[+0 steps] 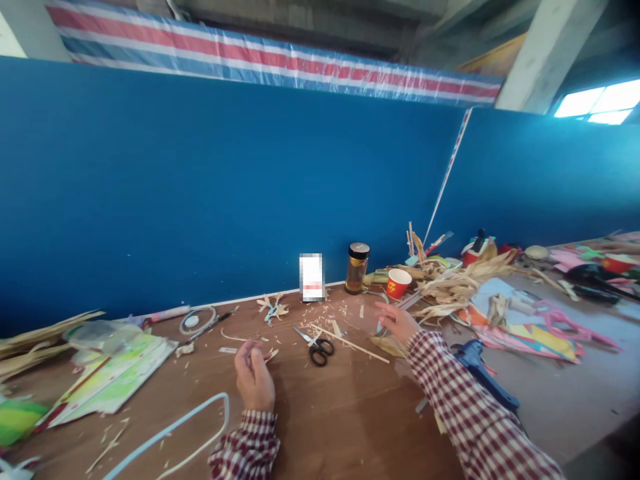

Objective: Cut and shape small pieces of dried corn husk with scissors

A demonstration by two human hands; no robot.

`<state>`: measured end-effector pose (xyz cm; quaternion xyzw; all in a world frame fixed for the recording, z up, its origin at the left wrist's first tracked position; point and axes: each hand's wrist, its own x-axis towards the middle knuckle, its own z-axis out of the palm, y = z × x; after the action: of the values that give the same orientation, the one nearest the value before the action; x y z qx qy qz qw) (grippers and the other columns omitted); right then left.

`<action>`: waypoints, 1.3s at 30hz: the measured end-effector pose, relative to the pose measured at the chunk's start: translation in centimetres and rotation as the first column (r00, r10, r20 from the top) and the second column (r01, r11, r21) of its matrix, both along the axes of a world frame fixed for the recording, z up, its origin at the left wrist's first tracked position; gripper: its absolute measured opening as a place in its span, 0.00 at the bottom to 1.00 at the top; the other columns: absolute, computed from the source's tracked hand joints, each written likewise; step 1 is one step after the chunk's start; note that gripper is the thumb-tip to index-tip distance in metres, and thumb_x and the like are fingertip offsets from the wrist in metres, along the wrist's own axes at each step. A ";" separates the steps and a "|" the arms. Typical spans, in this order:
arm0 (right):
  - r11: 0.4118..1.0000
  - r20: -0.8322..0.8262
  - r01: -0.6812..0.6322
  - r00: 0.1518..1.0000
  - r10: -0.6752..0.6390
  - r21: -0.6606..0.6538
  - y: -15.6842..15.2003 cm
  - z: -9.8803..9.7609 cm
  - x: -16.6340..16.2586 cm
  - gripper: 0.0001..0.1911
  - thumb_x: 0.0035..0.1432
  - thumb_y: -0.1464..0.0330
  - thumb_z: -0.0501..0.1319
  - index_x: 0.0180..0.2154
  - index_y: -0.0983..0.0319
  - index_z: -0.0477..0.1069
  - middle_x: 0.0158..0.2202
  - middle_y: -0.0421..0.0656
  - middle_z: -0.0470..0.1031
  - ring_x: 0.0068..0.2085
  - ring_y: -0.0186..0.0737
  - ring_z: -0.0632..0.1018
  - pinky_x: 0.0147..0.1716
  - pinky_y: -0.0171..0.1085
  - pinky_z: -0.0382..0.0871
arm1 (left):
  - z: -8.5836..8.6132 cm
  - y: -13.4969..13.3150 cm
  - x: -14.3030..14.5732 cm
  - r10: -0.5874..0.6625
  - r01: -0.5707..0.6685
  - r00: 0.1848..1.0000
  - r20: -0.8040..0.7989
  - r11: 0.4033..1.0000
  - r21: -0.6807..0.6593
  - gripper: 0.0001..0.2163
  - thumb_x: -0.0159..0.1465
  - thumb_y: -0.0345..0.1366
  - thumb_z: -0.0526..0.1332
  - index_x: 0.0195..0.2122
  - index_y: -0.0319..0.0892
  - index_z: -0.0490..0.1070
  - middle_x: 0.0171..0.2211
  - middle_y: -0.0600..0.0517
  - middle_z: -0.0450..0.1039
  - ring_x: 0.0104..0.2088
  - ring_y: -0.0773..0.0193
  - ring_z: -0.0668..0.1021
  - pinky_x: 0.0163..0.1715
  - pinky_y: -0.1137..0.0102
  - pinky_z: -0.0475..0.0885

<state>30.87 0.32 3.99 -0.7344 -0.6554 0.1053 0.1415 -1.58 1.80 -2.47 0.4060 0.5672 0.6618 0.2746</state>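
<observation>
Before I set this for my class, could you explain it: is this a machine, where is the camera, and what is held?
There is no machine: these are one person's bare hands, pictured by a camera worn on the head, looking forward and down. The left hand is loosely curled; whether it holds anything is hard to tell. The right hand is open, with nothing plainly held. Between them, on the brown table, black-handled scissors lie among pale scraps. Farther back stand a dark-lidded jar and a red paper cup.

The jar (357, 272) stands behind the scissors (315, 342), left of the cup (399, 285).
</observation>
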 end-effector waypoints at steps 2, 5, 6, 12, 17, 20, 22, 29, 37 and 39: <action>1.000 0.006 0.007 1.000 -0.007 0.004 0.1 0.3 1.0 0.20 0.58 0.72 0.50 0.53 0.62 0.61 0.42 0.46 0.74 0.37 0.35 0.75 0.36 0.32 0.64 | -0.1 0.1 0.0 0.002 -0.002 1.000 0.011 1.000 0.003 0.19 0.60 0.44 0.51 0.49 0.40 0.61 0.40 0.44 0.70 0.28 0.63 0.76 0.37 0.59 0.71; 0.999 0.062 0.020 0.998 -0.017 -0.042 -0.4 0.6 2.3 0.14 0.51 0.74 0.57 0.41 0.62 0.72 0.35 0.47 0.76 0.36 0.41 0.75 0.34 0.35 0.62 | -0.2 0.1 0.0 -0.009 0.009 1.000 0.020 1.000 0.007 0.19 0.59 0.44 0.51 0.49 0.40 0.61 0.40 0.43 0.70 0.28 0.63 0.75 0.36 0.60 0.71; 0.998 0.082 0.017 0.997 -0.012 -0.062 -0.7 0.5 2.6 0.12 0.47 0.76 0.59 0.37 0.62 0.74 0.32 0.46 0.76 0.35 0.42 0.74 0.33 0.36 0.61 | -0.2 0.1 0.1 -0.011 0.011 1.000 0.018 1.000 0.007 0.19 0.59 0.44 0.51 0.49 0.39 0.61 0.40 0.43 0.70 0.28 0.63 0.75 0.36 0.60 0.71; 0.995 0.141 -0.035 0.989 0.048 -0.094 -1.6 0.8 1.9 0.11 0.43 0.81 0.56 0.23 0.63 0.74 0.24 0.46 0.74 0.30 0.40 0.72 0.31 0.35 0.57 | -0.1 0.0 0.0 -0.016 0.016 1.000 -0.006 1.000 0.012 0.19 0.59 0.45 0.51 0.48 0.40 0.61 0.40 0.44 0.70 0.28 0.63 0.75 0.36 0.60 0.71; 0.996 0.125 -0.089 0.988 0.092 -0.031 -1.7 2.7 1.4 0.06 0.49 0.76 0.57 0.26 0.62 0.72 0.28 0.43 0.74 0.32 0.38 0.72 0.32 0.33 0.57 | 0.0 -0.1 0.1 -0.019 0.020 1.000 -0.023 1.000 0.017 0.19 0.60 0.45 0.51 0.48 0.40 0.62 0.40 0.44 0.70 0.29 0.63 0.75 0.36 0.61 0.70; 0.998 0.118 -0.066 0.991 0.067 -0.013 -1.9 4.1 1.5 0.06 0.49 0.75 0.56 0.26 0.63 0.71 0.26 0.42 0.73 0.30 0.37 0.71 0.31 0.33 0.57 | 0.1 -0.2 0.1 -0.017 0.017 1.000 -0.019 1.000 0.005 0.19 0.59 0.45 0.51 0.48 0.40 0.62 0.39 0.44 0.71 0.28 0.62 0.75 0.36 0.60 0.70; 0.999 0.111 -0.044 0.993 0.044 0.003 -2.0 4.8 1.4 0.07 0.51 0.74 0.55 0.29 0.63 0.71 0.25 0.42 0.72 0.29 0.37 0.71 0.30 0.33 0.58 | 0.2 -0.2 0.2 -0.019 0.019 1.000 -0.023 1.000 0.009 0.19 0.59 0.45 0.51 0.48 0.39 0.61 0.39 0.45 0.71 0.28 0.62 0.75 0.35 0.60 0.70; 0.989 0.084 -0.018 0.996 0.006 0.144 -2.8 5.7 0.5 0.08 0.52 0.73 0.53 0.33 0.62 0.70 0.33 0.43 0.74 0.36 0.39 0.72 0.35 0.34 0.60 | 0.5 -0.5 0.4 -0.061 0.064 0.996 -0.062 0.996 0.055 0.19 0.58 0.44 0.53 0.48 0.39 0.61 0.38 0.44 0.70 0.29 0.61 0.75 0.34 0.61 0.71; 0.978 0.084 -0.016 0.996 -0.001 0.209 -2.7 6.1 0.2 0.08 0.50 0.72 0.57 0.35 0.60 0.69 0.33 0.42 0.73 0.38 0.40 0.71 0.37 0.34 0.60 | 0.4 -0.3 0.6 -0.080 0.082 0.996 -0.032 0.994 0.076 0.19 0.58 0.43 0.54 0.48 0.39 0.61 0.39 0.44 0.69 0.35 0.59 0.75 0.35 0.61 0.72; 0.981 0.091 0.021 0.995 -0.039 0.195 -2.6 6.2 0.2 0.09 0.50 0.71 0.58 0.36 0.60 0.69 0.32 0.42 0.73 0.38 0.40 0.71 0.36 0.35 0.60 | 0.4 -0.4 0.6 -0.089 0.092 0.995 -0.034 0.993 0.078 0.20 0.58 0.43 0.54 0.48 0.38 0.61 0.39 0.43 0.69 0.36 0.58 0.75 0.36 0.61 0.72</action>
<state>31.03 -2.31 10.15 -0.7311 -0.6572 0.0040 0.1829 -0.96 1.44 -2.03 0.4518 0.5257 0.6644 0.2795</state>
